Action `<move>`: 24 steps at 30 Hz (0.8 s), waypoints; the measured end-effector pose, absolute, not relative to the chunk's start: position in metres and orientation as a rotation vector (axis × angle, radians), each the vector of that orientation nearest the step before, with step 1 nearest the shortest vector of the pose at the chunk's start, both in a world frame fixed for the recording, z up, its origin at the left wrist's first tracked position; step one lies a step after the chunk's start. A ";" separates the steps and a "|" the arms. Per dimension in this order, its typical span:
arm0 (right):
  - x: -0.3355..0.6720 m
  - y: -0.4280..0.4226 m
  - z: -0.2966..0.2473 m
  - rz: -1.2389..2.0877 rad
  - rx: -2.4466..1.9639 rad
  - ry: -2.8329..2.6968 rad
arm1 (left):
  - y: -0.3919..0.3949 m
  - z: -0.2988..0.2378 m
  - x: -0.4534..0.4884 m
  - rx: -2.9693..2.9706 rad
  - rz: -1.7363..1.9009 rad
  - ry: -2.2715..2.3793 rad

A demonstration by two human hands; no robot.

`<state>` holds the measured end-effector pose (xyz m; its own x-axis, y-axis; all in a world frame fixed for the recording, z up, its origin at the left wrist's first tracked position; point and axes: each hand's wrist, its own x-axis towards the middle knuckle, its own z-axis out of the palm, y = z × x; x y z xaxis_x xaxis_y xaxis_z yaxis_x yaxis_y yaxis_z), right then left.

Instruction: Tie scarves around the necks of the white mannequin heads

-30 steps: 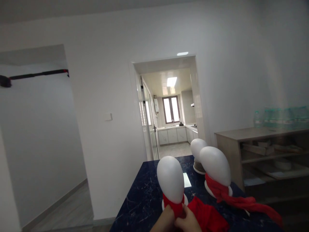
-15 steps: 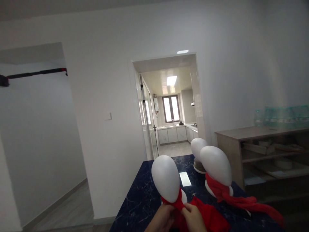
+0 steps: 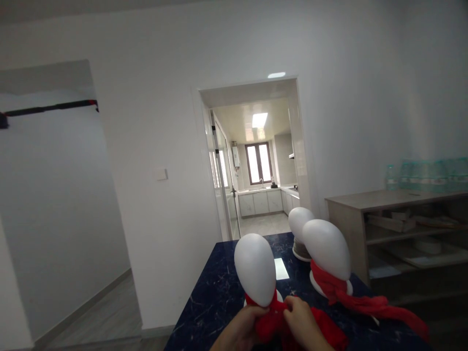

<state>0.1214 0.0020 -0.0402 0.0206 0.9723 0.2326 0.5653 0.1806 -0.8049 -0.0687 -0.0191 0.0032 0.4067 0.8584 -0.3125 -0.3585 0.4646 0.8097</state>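
Note:
Closest to me, a white mannequin head (image 3: 255,269) stands on the table with a red scarf (image 3: 268,327) round its neck. My left hand (image 3: 242,325) is closed on the scarf just below the head's chin. My right hand (image 3: 300,317) pinches the scarf's cloth a little to the right of the neck. More red cloth lies bunched on the table beyond my right hand. Farther right, a second white mannequin head (image 3: 327,249) wears another red scarf (image 3: 351,300), its loose end trailing to the right. My fingertips are partly hidden by cloth.
The dark blue marbled table (image 3: 204,287) carries a third white head (image 3: 300,225) behind the second. A wooden shelf unit (image 3: 345,209) with water bottles (image 3: 424,174) on top stands at the right. Past the table, a doorway opens onto a kitchen (image 3: 261,204).
My right hand has moved slightly up and to the right with the scarf cloth. The nearest head has shifted a little right and stands more upright.

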 end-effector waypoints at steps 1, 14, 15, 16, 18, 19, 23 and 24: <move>0.124 0.004 -0.039 0.639 -1.483 -1.664 | -0.019 0.005 -0.072 0.750 0.828 0.800; 0.133 0.017 -0.039 0.645 -1.535 -1.740 | -0.038 0.004 -0.096 0.797 0.911 0.527; 0.133 0.018 -0.040 0.653 -1.540 -1.746 | -0.038 -0.003 -0.093 0.747 0.983 0.528; 0.133 0.018 -0.041 0.660 -1.542 -1.752 | -0.039 -0.010 -0.091 0.682 1.043 0.551; 0.133 0.019 -0.043 0.654 -1.542 -1.765 | -0.040 -0.022 -0.087 0.553 1.117 0.627; 0.133 0.019 -0.043 0.642 -1.551 -1.771 | -0.040 -0.026 -0.087 0.504 1.124 0.661; 0.135 0.021 -0.045 0.608 -1.633 -1.769 | -0.047 -0.020 -0.102 0.457 0.959 0.675; 0.136 0.022 -0.046 0.612 -1.645 -1.763 | -0.050 -0.014 -0.108 0.464 0.894 0.663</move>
<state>0.1358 0.0224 -0.0456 -0.0093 0.9902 0.1394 0.6909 0.1072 -0.7150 -0.1079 -0.0497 -0.0142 0.4526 0.8283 -0.3302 -0.5565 0.5517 0.6212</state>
